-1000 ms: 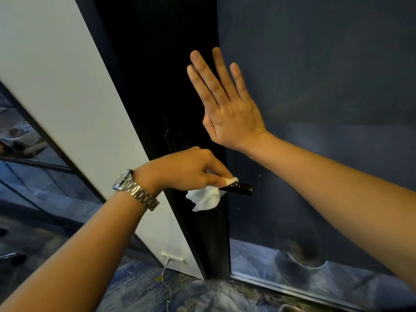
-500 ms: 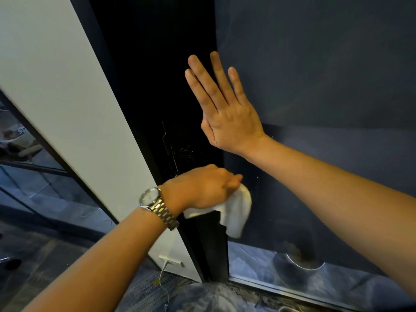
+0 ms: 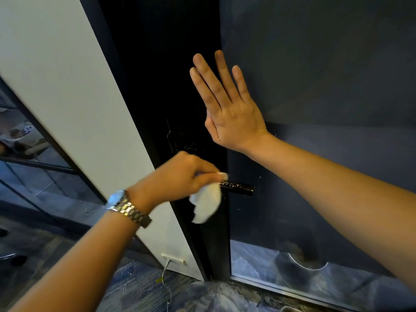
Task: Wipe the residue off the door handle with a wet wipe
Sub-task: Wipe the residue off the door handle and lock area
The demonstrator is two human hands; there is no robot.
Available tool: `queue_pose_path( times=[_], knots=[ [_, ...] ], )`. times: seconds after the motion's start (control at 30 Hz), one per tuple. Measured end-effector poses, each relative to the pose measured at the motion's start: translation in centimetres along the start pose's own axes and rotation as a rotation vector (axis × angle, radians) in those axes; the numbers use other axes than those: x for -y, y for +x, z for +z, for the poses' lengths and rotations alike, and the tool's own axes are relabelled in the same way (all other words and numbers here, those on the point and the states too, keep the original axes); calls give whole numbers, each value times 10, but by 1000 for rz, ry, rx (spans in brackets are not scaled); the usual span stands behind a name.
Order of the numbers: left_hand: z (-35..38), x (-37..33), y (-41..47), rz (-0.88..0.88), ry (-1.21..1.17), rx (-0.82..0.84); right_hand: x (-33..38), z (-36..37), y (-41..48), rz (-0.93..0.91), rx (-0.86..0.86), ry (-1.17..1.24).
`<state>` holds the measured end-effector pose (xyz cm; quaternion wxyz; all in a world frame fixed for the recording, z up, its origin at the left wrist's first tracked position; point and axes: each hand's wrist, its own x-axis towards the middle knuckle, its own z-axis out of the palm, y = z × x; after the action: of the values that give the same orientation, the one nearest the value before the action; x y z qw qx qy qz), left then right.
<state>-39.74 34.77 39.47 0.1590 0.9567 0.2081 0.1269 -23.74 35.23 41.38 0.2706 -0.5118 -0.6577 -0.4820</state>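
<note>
A black lever door handle [image 3: 238,187] sticks out to the right from the dark door edge [image 3: 180,86], with pale residue flecks on its top. My left hand [image 3: 180,176], a metal watch on its wrist, is closed on a white wet wipe [image 3: 206,204] at the handle's left end; the wipe hangs down below the fingers. My right hand [image 3: 227,106] lies flat with fingers spread against the dark glass panel [image 3: 315,75] above the handle. The handle's base is hidden behind my left hand.
A white wall panel [image 3: 67,86] runs diagonally on the left, with a wall socket [image 3: 173,258] and cable near the floor. Glass partitions show at far left. Blue patterned carpet [image 3: 135,289] lies below.
My left hand has slid back left along the handle with the wipe, uncovering the handle's right end, which the wipe covered half a second ago. The right hand stays flat on the glass.
</note>
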Motion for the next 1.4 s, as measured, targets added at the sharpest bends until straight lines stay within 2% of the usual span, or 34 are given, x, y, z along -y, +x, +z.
queue_pose_path(
  times=[0.1,0.3,0.37,0.5,0.7,0.87,1.07,1.23,1.4],
  knots=[
    [-17,23,-13,-57,166,-49,0,1,1,-5,-4,-3],
    [-12,39,-4,-49,320,-271,0,2,0,-4,0,-2],
    [-2,36,-1,-53,346,-296,0,2,1,-4,5,2],
    [2,23,-6,-96,265,-278,0,2,1,-5,11,-5],
    [-15,19,-8,-315,125,-240,0,2,1,-2,2,-8],
    [2,20,13,-471,140,-419,0,2,1,1,-8,-17],
    [8,16,5,-338,65,-751,1,2,0,3,-1,-23],
    [15,8,14,-323,107,-770,1,2,1,5,-4,-13],
    [16,11,12,-482,8,-797,1,2,1,-1,-16,-15]
  ],
)
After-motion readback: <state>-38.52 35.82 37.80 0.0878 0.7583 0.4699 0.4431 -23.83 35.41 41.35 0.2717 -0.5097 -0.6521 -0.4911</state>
